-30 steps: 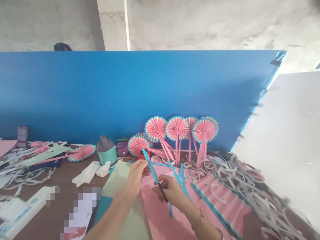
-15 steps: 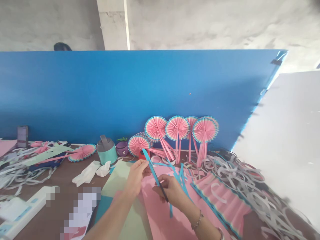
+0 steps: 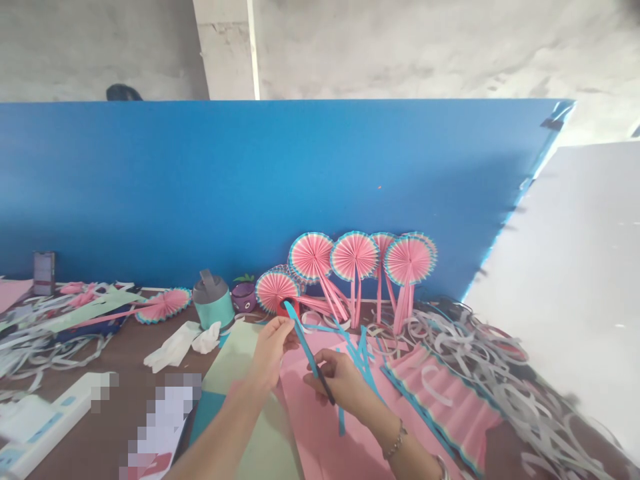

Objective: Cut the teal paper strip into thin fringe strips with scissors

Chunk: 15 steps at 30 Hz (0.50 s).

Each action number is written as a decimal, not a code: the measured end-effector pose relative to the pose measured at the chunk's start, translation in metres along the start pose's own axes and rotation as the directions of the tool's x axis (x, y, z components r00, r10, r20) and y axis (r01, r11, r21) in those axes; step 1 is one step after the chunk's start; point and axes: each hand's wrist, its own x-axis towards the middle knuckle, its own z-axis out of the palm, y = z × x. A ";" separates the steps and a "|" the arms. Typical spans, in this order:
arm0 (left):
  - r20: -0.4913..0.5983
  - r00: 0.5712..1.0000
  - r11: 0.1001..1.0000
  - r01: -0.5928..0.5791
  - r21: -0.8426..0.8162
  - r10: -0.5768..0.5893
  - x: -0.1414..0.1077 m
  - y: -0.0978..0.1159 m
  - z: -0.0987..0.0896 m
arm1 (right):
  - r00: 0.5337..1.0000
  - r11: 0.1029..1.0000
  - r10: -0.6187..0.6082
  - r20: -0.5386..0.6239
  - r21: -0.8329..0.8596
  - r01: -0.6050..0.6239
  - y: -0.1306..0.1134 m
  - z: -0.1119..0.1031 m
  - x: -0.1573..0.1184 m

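Note:
My left hand (image 3: 273, 347) is closed in a pinch at the upper part of a narrow blue paper strip (image 3: 301, 333), whose top end sticks up past the fingers. Lower on the same strip, the thumb and fingers of my right hand (image 3: 335, 380) are closed around it. The strip's bottom part (image 3: 327, 389) looks dark; whether that is shade or a separate tool I cannot tell. Beneath both hands lie pink paper sheets (image 3: 320, 433) and a pale green sheet (image 3: 275, 427). Several loose blue strips (image 3: 367, 360) rest on the pink paper beside my right hand.
Several pink pleated paper fans (image 3: 355, 257) lean against a blue partition (image 3: 250, 187). A red ring-shaped item (image 3: 295, 307), a purple pot (image 3: 244, 297) and a teal cup (image 3: 215, 307) stand behind. Pleated pink paper (image 3: 445, 400) and tangled pale strips (image 3: 500, 373) lie right; a power strip (image 3: 55, 420) lies left.
The blue strip's top end has dipped slightly, showing more of the red ring-shaped item behind it. Both hands have shifted very little and keep their hold.

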 end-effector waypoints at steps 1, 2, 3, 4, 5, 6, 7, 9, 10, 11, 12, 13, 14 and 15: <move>0.004 1.000 1.000 0.004 0.002 -0.004 -0.001 0.000 0.001 | 1.000 1.000 0.001 0.000 0.003 -0.001 0.000 0.000 0.000; 0.008 1.000 1.000 0.009 0.003 -0.009 -0.001 0.000 0.001 | 1.000 1.000 0.001 0.001 0.007 -0.001 0.000 0.000 0.000; 0.011 1.000 1.000 0.012 0.003 -0.012 -0.001 -0.001 0.001 | 1.000 1.000 0.000 0.004 0.008 0.000 0.000 0.000 0.000; 0.014 1.000 1.000 0.013 0.001 -0.013 -0.001 -0.001 0.002 | 1.000 1.000 -0.004 0.005 0.009 0.004 0.001 0.000 0.000; 0.016 1.000 1.000 0.012 0.000 -0.012 -0.001 -0.001 0.002 | 1.000 1.000 -0.007 0.004 0.008 0.007 0.001 0.000 -0.001; 0.018 1.000 1.000 0.012 -0.001 -0.012 0.000 -0.001 0.001 | 1.000 1.000 -0.010 0.004 0.006 0.010 0.002 0.000 -0.001; 0.020 1.000 1.000 0.010 -0.001 -0.010 0.000 -0.002 0.001 | 1.000 1.000 -0.012 -0.001 0.005 0.012 0.002 0.000 -0.001; 0.024 1.000 1.000 0.005 -0.003 -0.004 0.001 -0.002 0.000 | 1.000 1.000 -0.012 -0.011 0.005 0.012 0.003 0.001 -0.001; 0.026 1.000 1.000 0.003 -0.004 -0.003 0.002 -0.002 0.000 | 1.000 1.000 -0.016 -0.014 0.004 0.016 0.004 0.001 -0.001; 0.028 1.000 1.000 0.003 -0.004 -0.003 0.002 -0.002 0.000 | 1.000 1.000 -0.020 -0.013 0.001 0.020 0.004 0.001 -0.001; 0.028 1.000 1.000 0.006 -0.004 -0.006 0.002 -0.001 0.000 | 1.000 1.000 -0.023 -0.012 -0.002 0.023 0.004 0.001 0.000; 0.025 1.000 1.000 0.010 -0.003 -0.010 0.001 -0.001 0.001 | 1.000 1.000 -0.023 -0.009 -0.004 0.023 0.005 0.001 0.000; 0.022 1.000 1.000 0.015 -0.004 -0.014 0.001 -0.001 0.001 | 1.000 1.000 -0.021 -0.004 -0.006 0.021 0.005 0.000 0.001; 0.021 1.000 1.000 0.018 -0.002 -0.018 0.000 0.000 0.002 | 1.000 1.000 -0.018 -0.002 -0.003 0.018 0.005 0.000 0.002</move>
